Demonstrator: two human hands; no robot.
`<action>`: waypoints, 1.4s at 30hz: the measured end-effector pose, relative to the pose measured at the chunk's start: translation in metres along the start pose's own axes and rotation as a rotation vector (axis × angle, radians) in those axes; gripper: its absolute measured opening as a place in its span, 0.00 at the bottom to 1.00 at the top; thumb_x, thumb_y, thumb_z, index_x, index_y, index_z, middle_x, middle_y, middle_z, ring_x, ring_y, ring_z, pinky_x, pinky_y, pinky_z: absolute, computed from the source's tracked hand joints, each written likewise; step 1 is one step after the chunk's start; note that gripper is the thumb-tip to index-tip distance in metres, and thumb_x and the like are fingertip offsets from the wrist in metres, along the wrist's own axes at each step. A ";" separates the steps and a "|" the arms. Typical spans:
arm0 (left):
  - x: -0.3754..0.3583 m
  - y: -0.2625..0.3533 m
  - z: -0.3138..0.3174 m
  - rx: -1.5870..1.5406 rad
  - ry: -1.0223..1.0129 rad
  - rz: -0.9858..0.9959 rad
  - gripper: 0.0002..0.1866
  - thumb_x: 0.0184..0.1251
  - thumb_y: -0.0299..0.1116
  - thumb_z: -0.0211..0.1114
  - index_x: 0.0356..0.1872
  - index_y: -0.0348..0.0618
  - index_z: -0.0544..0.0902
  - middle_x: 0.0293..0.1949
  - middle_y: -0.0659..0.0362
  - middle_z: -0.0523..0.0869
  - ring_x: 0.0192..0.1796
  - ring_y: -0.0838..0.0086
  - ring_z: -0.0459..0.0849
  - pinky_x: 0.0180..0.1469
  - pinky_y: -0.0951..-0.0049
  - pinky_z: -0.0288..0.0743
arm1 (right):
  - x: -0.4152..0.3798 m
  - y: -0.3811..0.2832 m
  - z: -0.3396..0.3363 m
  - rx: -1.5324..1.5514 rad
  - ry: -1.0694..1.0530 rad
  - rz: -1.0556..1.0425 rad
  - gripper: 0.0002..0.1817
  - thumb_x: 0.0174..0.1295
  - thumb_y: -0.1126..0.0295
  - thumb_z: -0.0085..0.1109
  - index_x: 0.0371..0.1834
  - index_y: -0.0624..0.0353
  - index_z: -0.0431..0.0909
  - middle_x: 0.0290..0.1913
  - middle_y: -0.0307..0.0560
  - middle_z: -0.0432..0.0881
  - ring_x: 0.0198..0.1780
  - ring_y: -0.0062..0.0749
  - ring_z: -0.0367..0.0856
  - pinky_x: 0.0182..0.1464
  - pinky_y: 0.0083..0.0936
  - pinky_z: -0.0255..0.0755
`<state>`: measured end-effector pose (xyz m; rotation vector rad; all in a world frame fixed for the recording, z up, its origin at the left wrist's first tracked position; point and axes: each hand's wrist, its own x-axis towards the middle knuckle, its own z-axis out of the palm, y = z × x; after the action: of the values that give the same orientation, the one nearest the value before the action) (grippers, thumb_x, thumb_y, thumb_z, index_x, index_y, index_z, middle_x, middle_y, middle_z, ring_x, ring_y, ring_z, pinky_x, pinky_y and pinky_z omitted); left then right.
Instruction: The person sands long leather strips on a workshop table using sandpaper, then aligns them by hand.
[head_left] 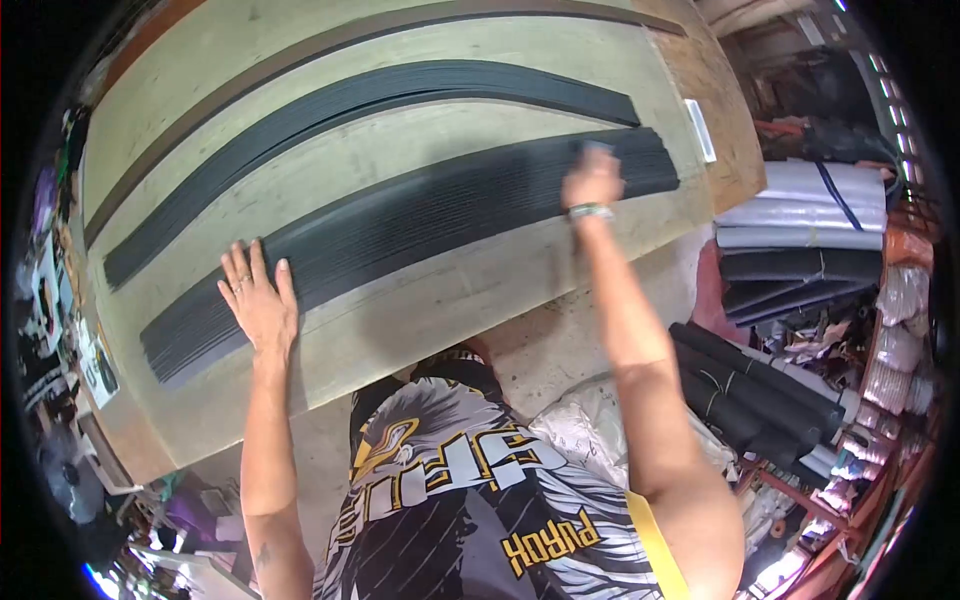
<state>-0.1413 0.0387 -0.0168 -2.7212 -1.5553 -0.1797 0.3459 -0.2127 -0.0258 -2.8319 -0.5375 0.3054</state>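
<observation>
A wide band of thin black strips (430, 215), laid side by side, stretches across the table in front of me. My left hand (262, 300) lies flat near its left end, fingers spread, pressing on the strips. Over the right part of the band is my right hand (594, 180), smeared by motion; a pale bluish patch shows at its fingers, and I cannot make out whether it is something held. Behind this band lies a narrower curved bundle of black strips (400, 82).
The pale worktable (430, 295) has a long brown strip (300, 45) near its far side and a small white rectangular piece (700, 130) at right. Beyond the right edge are silver rolls (810, 200) and black rolls (760, 390). A white sack (580, 420) lies below.
</observation>
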 end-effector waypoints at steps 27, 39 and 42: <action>0.012 0.084 0.016 0.068 0.020 0.051 0.32 0.84 0.52 0.52 0.83 0.53 0.70 0.84 0.59 0.68 0.88 0.61 0.59 0.87 0.48 0.46 | -0.076 0.010 0.000 0.130 0.082 -0.822 0.45 0.47 0.80 0.71 0.75 0.58 0.72 0.80 0.51 0.70 0.85 0.51 0.61 0.85 0.59 0.51; 0.017 0.107 -0.031 -0.084 -0.015 -0.039 0.30 0.74 0.53 0.63 0.70 0.46 0.81 0.73 0.49 0.80 0.77 0.50 0.73 0.80 0.46 0.61 | -0.044 0.004 0.029 -0.048 0.202 -0.502 0.41 0.66 0.68 0.68 0.83 0.58 0.66 0.87 0.52 0.62 0.88 0.50 0.55 0.85 0.60 0.47; 0.008 0.089 -0.026 -0.125 -0.010 -0.022 0.35 0.75 0.60 0.59 0.72 0.45 0.80 0.76 0.49 0.77 0.81 0.49 0.68 0.83 0.43 0.55 | -0.128 -0.068 0.059 0.148 0.010 -0.880 0.35 0.73 0.73 0.60 0.84 0.60 0.65 0.87 0.53 0.63 0.89 0.50 0.55 0.85 0.63 0.44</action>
<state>-0.0638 -0.0016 0.0148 -2.8026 -1.6300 -0.2733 0.1919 -0.1886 -0.0427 -2.1750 -1.5752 0.1419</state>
